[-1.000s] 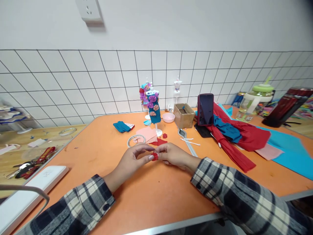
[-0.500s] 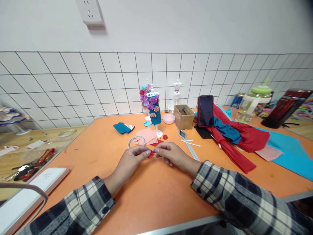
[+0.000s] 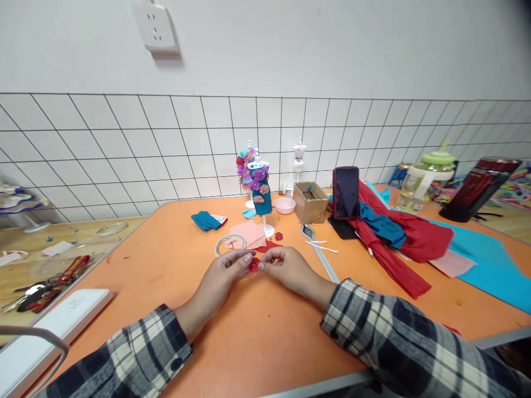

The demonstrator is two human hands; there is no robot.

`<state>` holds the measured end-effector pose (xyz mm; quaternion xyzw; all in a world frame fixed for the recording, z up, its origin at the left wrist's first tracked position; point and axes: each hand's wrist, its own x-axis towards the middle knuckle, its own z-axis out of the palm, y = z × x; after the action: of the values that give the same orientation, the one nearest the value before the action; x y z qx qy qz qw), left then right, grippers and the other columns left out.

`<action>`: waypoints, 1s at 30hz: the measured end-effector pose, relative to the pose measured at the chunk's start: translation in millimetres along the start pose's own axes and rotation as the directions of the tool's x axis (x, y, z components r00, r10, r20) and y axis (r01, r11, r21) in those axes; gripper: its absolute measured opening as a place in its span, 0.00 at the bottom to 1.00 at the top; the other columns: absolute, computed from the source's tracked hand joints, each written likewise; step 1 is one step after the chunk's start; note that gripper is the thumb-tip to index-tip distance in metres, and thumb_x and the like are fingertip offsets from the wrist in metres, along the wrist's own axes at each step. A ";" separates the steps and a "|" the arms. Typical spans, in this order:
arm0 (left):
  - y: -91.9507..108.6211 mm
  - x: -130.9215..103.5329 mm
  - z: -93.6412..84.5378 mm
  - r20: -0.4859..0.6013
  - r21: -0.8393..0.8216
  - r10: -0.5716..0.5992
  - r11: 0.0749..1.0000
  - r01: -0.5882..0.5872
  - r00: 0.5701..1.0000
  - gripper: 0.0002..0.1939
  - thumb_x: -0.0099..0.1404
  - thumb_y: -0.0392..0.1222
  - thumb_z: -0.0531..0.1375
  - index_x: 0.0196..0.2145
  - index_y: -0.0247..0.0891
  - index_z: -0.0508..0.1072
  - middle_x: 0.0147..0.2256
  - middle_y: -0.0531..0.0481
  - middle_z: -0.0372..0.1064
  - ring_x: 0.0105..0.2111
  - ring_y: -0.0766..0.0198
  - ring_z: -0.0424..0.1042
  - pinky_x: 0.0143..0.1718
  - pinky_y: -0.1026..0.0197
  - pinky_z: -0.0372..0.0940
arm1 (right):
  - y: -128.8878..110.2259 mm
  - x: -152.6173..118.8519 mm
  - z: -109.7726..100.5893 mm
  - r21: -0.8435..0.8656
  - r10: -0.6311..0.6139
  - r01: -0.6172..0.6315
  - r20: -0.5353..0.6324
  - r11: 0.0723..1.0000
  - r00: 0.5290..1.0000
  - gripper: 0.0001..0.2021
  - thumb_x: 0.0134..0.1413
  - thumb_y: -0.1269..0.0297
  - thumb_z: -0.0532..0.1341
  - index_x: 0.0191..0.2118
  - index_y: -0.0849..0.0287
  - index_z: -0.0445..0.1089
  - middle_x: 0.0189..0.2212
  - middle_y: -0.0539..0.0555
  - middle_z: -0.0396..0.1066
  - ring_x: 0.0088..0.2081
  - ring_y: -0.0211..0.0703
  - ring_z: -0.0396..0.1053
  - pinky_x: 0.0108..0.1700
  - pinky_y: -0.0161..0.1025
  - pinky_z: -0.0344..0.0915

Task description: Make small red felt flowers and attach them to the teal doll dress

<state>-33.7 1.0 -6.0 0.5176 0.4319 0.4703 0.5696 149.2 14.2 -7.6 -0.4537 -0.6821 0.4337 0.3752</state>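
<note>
A small red crinkled paper flower (image 3: 254,266) is pinched between the thumb and fingers of my left hand (image 3: 222,276). From the other side, my right hand (image 3: 288,270) closes its thumb and index finger on the flower's right edge. Just beyond my hands lie a roll of tape (image 3: 217,246), pink paper pieces (image 3: 251,231) and a scrap of red paper (image 3: 270,246). Another red flower (image 3: 279,236) rests near the base of a small mannequin (image 3: 262,193) dressed in blue paper with purple and peach flowers.
Behind stand a second decorated mannequin (image 3: 241,166), a bare one (image 3: 299,153), a pink bowl (image 3: 285,206) and a cardboard box (image 3: 310,203). On the right are a propped phone (image 3: 346,193), red crepe paper (image 3: 427,235), a jug (image 3: 425,182) and a dark flask (image 3: 477,190). A white power strip (image 3: 62,331) lies left.
My right fingertips have come slightly left onto the flower's edge, and more of the flower shows between my hands. The camera view has shifted a little upward.
</note>
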 end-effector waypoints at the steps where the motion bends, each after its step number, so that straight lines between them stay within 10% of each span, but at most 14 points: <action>1: -0.5 0.3 -1.0 0.008 0.052 0.000 0.999 -0.001 1.000 0.13 0.57 0.49 0.67 0.35 0.38 0.79 0.33 0.48 0.76 0.37 0.61 0.72 0.44 0.59 0.65 | -0.2 -0.1 -0.5 -0.023 -0.004 0.004 0.001 1.000 1.000 0.08 0.50 0.61 0.64 0.31 0.62 0.75 0.25 0.48 0.69 0.26 0.34 0.60 0.30 0.32 0.56; 11: 7.2 -0.2 2.9 -0.081 0.206 -0.047 0.977 0.063 0.996 0.12 0.52 0.47 0.69 0.32 0.36 0.80 0.31 0.48 0.78 0.36 0.57 0.74 0.44 0.58 0.66 | 0.8 0.9 1.2 -0.057 -0.022 0.020 -0.043 0.998 0.999 0.08 0.48 0.61 0.65 0.33 0.60 0.74 0.27 0.49 0.71 0.28 0.35 0.63 0.30 0.32 0.57; 20: -0.5 -1.6 0.8 0.049 -0.163 -0.122 0.978 0.128 0.991 0.25 0.54 0.44 0.70 0.49 0.38 0.72 0.40 0.45 0.78 0.44 0.58 0.74 0.49 0.58 0.66 | 1.0 3.2 3.7 0.076 -0.031 0.034 -0.048 0.997 0.998 0.04 0.50 0.66 0.62 0.30 0.61 0.72 0.27 0.49 0.70 0.26 0.34 0.59 0.29 0.32 0.55; 30: 1.5 0.6 7.5 -0.022 0.268 0.013 0.963 -0.007 1.000 0.32 0.51 0.46 0.69 0.51 0.37 0.64 0.26 0.53 0.74 0.29 0.62 0.73 0.34 0.61 0.66 | -4.2 -1.9 -2.9 -0.178 -0.153 0.142 -0.050 0.974 0.987 0.04 0.46 0.66 0.65 0.31 0.57 0.74 0.31 0.48 0.72 0.28 0.34 0.62 0.29 0.33 0.55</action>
<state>-26.3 0.3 -3.8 0.5864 0.4957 0.4164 0.4868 151.1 12.2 -2.9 -0.4464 -0.7369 0.3286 0.3869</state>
